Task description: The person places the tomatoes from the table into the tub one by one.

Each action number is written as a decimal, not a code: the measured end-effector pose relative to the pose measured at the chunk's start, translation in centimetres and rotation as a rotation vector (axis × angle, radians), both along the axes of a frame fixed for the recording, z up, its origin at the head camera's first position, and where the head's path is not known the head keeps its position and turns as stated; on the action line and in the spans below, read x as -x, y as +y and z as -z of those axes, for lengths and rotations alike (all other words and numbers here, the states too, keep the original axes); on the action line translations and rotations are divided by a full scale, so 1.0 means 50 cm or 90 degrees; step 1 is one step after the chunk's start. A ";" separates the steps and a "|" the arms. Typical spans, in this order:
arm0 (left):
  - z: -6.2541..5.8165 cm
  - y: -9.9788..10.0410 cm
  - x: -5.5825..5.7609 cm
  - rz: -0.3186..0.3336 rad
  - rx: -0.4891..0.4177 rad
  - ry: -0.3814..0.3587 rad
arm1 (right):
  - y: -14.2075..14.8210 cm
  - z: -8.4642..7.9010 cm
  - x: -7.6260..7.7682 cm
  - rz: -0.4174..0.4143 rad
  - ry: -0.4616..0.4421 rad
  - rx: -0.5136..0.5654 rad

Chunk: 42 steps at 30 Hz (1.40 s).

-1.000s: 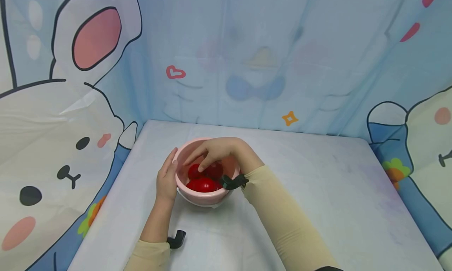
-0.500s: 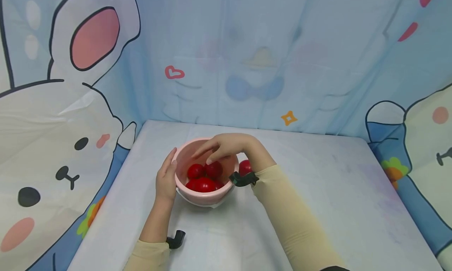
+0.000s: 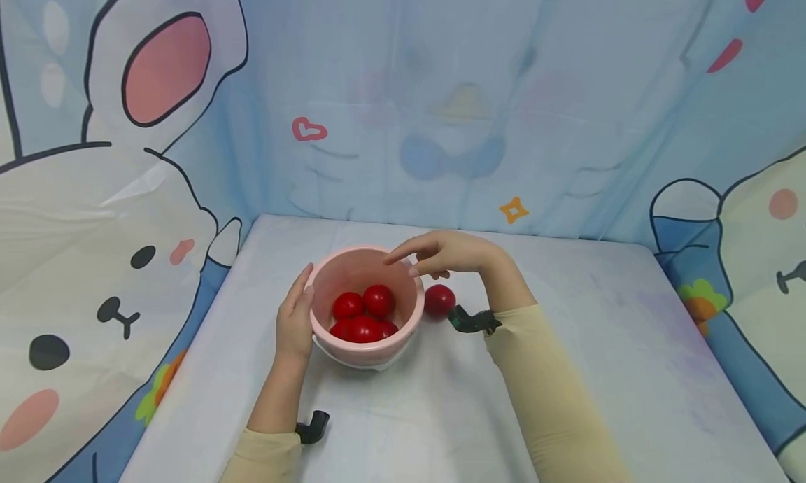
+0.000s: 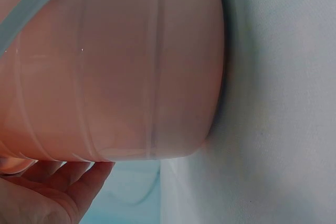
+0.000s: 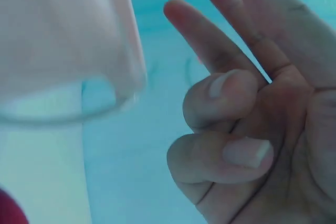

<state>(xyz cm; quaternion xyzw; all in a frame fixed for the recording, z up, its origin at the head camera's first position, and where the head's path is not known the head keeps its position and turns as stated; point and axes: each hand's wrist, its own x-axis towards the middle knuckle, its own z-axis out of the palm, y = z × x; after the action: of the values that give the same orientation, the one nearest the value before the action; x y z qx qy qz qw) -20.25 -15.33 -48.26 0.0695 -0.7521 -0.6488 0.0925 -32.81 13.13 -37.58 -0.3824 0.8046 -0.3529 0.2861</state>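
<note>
A pink bucket [image 3: 367, 355] stands upright on the white-covered table, with several shiny red round things [image 3: 365, 329] inside. What kind they are, I cannot tell. Another red round thing [image 3: 439, 302] lies on the cloth just right of the bucket. My left hand [image 3: 293, 329] rests against the bucket's left side, its extended fingers [image 4: 93, 184] touching the outer wall. Over the bucket's right rim hovers my right hand [image 3: 456, 252], holding nothing. In the right wrist view some of its fingers [image 5: 210, 38] are extended and two are bent.
A white handle [image 3: 385, 365] hangs around the bucket's front. The white tabletop [image 3: 567, 343] stretches right and toward me. Blue cloth walls [image 3: 441, 63] printed with cartoon figures enclose the back and both sides.
My right hand has drawn up and rightward out of the bucket, uncovering the red round thing on the cloth beside it. My left hand and the bucket stay in place.
</note>
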 end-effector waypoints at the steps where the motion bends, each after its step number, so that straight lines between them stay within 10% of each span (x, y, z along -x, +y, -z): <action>1: 0.000 0.000 0.000 0.000 0.000 0.000 | 0.013 0.003 0.000 0.014 0.005 0.005; 17: -0.005 0.002 -0.001 0.005 -0.009 0.002 | 0.157 0.104 -0.024 0.186 0.007 -0.017; 42: -0.004 0.002 -0.002 0.003 -0.013 0.001 | 0.175 0.302 -0.054 0.368 -0.109 0.008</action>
<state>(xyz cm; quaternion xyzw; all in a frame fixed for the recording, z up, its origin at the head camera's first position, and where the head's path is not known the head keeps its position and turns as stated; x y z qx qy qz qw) -20.15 -15.21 -48.07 0.0680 -0.7455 -0.6568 0.0907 -30.09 21.86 -52.68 -0.1081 0.8509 -0.4559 0.2377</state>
